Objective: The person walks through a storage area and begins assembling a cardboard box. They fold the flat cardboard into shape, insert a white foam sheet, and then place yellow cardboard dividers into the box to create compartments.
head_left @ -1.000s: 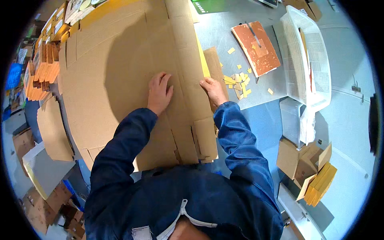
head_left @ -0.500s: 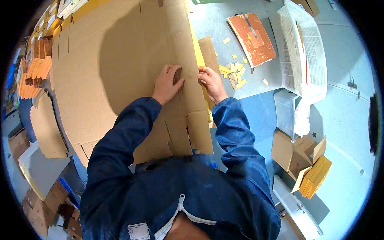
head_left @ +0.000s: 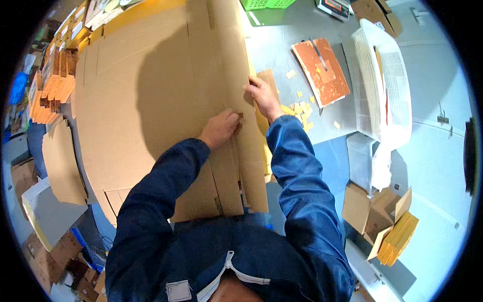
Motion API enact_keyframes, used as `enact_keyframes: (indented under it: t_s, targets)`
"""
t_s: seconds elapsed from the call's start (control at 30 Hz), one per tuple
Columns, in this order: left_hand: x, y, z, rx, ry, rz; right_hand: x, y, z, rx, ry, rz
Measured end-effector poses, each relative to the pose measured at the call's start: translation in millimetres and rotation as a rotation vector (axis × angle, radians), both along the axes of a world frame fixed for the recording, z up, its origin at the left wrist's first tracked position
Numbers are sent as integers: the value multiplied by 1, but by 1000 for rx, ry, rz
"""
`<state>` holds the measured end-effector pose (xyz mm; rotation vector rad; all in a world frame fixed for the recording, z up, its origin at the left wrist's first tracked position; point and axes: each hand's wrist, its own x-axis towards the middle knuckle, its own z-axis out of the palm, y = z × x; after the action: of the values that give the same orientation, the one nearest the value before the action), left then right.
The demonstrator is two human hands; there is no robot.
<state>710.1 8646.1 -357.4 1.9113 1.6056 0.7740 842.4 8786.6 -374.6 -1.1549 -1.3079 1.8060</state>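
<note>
Head view shows us our bare right hand [head_left: 264,96] pinching the right edge of a large flat brown cardboard sheet [head_left: 171,100], thumb on top. Our bare left hand [head_left: 221,128], nearer our body and left of that pinch, rests with curled fingers at a lengthwise fold; we cannot tell whether they grip anything. The sheet spreads beneath and left of both hands. Just right of the pinch lie small yellow and tan scraps [head_left: 302,108]; beyond them, a worn orange-red rectangular book [head_left: 332,83] and a white mesh plastic basket [head_left: 398,75].
</note>
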Motion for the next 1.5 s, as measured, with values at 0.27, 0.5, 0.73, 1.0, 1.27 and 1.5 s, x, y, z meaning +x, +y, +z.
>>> enact_keyframes:
  t_s: [0.27,0.5,0.73,1.0,1.27,1.5]
  targets:
    - [-41,57,-18,177,-124,528,-33,47,-1,-258,107,186]
    - [-49,94,-20,156,58,252,-47,31,15,-215,76,58]
    - [-37,90,-17,218,285,106,-48,31,27,-100,-81,51]
    - [-67,83,-33,189,312,103,-13,3,41,125,-300,148]
    - [45,94,28,242,-81,231,118,-55,57,6,-95,-188]
    - [60,-40,91,211,-779,243,160,-114,77,144,-242,-218]
